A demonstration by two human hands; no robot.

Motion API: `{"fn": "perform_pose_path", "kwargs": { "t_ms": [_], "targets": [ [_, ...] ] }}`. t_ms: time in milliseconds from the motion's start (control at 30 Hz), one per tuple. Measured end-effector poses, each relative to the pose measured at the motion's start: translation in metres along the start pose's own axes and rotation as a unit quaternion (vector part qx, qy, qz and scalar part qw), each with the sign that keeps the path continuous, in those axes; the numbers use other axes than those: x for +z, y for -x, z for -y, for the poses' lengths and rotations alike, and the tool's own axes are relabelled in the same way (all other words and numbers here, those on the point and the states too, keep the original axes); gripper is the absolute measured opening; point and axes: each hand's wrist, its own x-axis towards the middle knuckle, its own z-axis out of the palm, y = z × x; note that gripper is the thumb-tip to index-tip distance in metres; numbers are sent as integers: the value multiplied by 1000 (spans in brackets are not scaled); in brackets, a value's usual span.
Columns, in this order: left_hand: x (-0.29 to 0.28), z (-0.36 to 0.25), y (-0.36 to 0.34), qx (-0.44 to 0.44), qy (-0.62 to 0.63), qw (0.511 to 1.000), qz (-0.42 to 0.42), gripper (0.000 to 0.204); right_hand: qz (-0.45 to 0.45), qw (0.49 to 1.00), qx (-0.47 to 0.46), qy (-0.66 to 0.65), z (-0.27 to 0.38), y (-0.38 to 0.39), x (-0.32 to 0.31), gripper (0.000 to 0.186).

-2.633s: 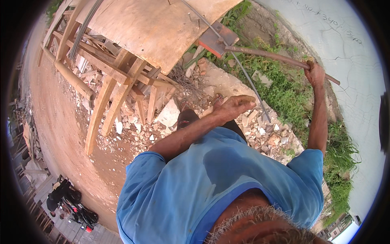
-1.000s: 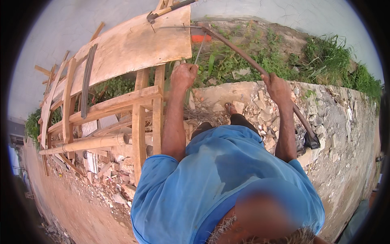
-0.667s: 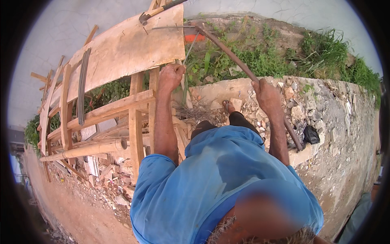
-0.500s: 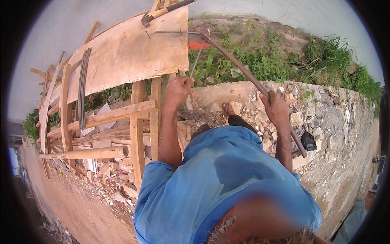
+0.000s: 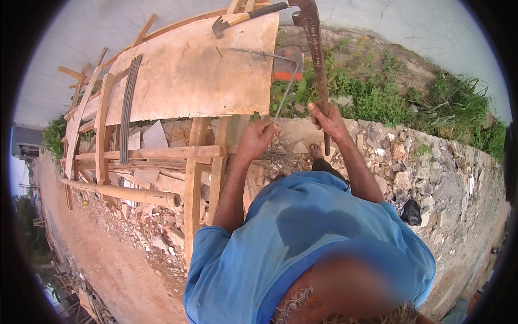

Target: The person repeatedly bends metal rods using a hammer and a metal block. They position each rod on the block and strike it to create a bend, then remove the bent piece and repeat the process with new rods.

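My left hand (image 5: 256,139) is closed around the lower end of a thin steel rod (image 5: 287,89). The rod rises to a sharp bend beyond the board's right edge, and its other arm lies across the board (image 5: 189,75) by upright nails (image 5: 219,52). My right hand (image 5: 330,123) grips a rusty steel bar tool (image 5: 319,70) near its lower end. The tool stands lengthwise away from me, its wide notched head at the top of the view, apart from the rod. A claw hammer (image 5: 245,19) lies at the board's far edge.
Several straight rods (image 5: 128,110) lie bundled across the board's left side. Timber posts (image 5: 193,183) and a bamboo pole (image 5: 129,195) form the bench frame. Rubble (image 5: 402,181), weeds (image 5: 356,89), a black plastic bag (image 5: 411,212) and a pale wall (image 5: 388,19) surround it.
My right hand has swung the bar tool upright and off the rod, moving left and away from me. The rod now shows a sharp bend. My left hand keeps its hold.
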Motion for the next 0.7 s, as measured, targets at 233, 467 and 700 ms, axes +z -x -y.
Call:
{"fn": "perform_pose_path", "kwargs": {
  "t_ms": [233,467,700],
  "targets": [
    [53,-12,2,73,-72,987,-125,25,-124,976,-107,-144,17,-21,69,43],
    [88,-52,-2,111,35,967,-228,22,-70,949,-60,-301,61,-2,51,36],
    [104,-78,-30,168,5,968,-185,21,-49,972,-112,-202,91,0,-10,34]
  ]
}}
